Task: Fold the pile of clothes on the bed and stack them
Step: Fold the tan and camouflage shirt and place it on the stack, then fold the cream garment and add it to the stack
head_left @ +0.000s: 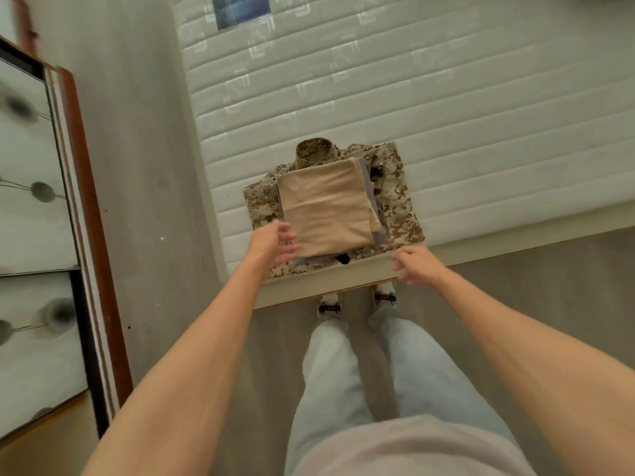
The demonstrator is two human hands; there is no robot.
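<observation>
stack (330, 207) btwn hands | L hand (275, 243) at edge | R hand (417, 264) just beside

Here's the bed (446, 108), a bare mattress in pale grey-white, quilted in long horizontal bands with faint square motifs stitched in. Its near edge runs across the frame, with a lighter side panel below it meeting the grey floor (144, 166). Sitting directly on the mattress, right at that near edge, is a folded camouflage jacket (395, 187), collar pointing away toward the far side, its hem just at the lip. Further clothes rest stacked on that jacket. Up at the far end, a dark blue rectangular item (240, 10) lies flat on the quilting, cut off by the frame.
</observation>
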